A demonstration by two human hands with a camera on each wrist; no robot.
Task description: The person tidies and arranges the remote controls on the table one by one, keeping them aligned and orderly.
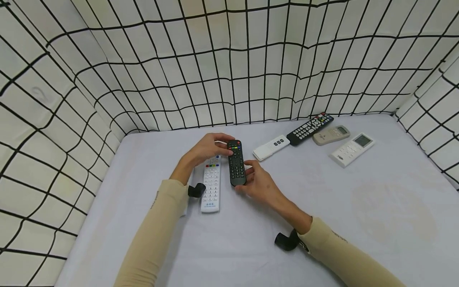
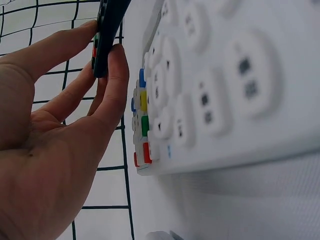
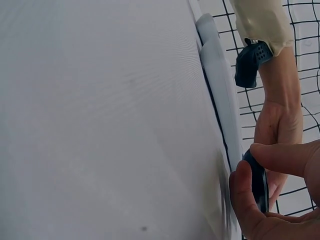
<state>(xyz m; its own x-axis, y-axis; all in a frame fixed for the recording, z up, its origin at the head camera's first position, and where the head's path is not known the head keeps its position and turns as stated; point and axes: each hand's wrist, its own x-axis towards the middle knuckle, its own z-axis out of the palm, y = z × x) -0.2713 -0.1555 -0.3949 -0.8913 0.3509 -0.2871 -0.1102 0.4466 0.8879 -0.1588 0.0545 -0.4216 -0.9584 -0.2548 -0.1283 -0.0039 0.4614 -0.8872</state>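
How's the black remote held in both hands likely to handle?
The black remote looks like hard plastic, so it should stay stiff between the left hand and right hand. Its slim body suggests little weight. Its long, flattish shape probably won't roll if set down.

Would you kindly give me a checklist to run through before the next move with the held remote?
1. Left hand pinches the held remote at its top end: ok.
2. Right hand grips its lower end: ok.
3. Held remote's button side faces up: ok.
4. Held remote is apart from the white remote to its left: ok.
5. White thing under the left arm is fully visible: not ok, mostly hidden.
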